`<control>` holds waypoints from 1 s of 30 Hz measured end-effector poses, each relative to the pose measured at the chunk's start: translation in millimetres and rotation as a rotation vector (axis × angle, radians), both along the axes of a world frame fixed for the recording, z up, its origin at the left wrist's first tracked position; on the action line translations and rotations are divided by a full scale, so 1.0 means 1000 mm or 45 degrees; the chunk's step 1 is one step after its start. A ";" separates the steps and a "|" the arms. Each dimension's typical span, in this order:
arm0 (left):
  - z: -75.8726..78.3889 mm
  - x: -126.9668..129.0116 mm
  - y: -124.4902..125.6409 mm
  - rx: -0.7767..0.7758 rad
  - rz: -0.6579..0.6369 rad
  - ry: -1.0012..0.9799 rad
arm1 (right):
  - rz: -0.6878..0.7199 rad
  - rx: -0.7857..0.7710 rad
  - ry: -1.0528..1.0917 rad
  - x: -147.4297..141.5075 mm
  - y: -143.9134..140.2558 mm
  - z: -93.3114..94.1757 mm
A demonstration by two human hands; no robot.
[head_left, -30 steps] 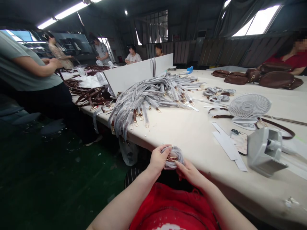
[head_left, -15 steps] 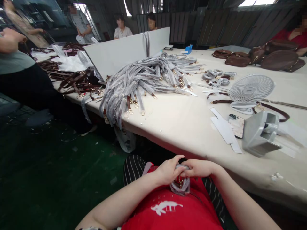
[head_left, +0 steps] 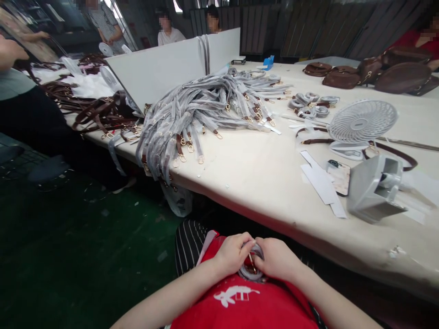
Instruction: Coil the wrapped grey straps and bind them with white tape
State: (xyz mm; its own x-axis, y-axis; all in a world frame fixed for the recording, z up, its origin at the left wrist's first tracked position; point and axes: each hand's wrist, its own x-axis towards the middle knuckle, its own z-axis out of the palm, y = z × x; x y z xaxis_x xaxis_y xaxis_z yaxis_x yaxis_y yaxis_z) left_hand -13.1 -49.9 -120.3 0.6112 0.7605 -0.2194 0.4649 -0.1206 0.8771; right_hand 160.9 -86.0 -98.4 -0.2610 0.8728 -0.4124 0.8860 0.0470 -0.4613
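Both my hands are down at my lap, below the table's edge, closed around one coiled grey-wrapped strap (head_left: 253,270) with a gold clasp. My left hand (head_left: 232,253) grips its left side and my right hand (head_left: 277,258) its right side. The coil rests against my red shirt and is mostly hidden by my fingers. On the table (head_left: 260,183) ahead lies a big pile of grey-wrapped straps (head_left: 199,114) with gold clasps, some hanging over the near edge. Several finished coils (head_left: 310,104) lie further back.
A white desk fan (head_left: 361,123), a phone (head_left: 339,176), paper strips (head_left: 320,183) and a grey tape dispenser (head_left: 375,189) sit at the right. Brown bags (head_left: 370,73) are at the back right. Brown straps (head_left: 103,116) lie at the left beside a white divider (head_left: 161,68). Other people work around the table.
My hands have come down from the table's edge to my lap with the coiled strap, and my head has tilted downward. The coil looks tighter and more covered by my fingers.
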 end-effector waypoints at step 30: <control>0.012 0.008 -0.008 -0.013 -0.039 -0.022 | -0.683 0.842 -0.819 0.169 0.086 0.013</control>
State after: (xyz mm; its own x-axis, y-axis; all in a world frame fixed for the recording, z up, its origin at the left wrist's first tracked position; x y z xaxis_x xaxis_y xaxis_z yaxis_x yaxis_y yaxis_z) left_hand -5.0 -57.8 -108.1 0.6382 0.7389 -0.2163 0.4459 -0.1257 0.8862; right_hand 329.8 -0.2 -85.1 0.3218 0.9098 0.2620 0.9332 -0.3516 0.0747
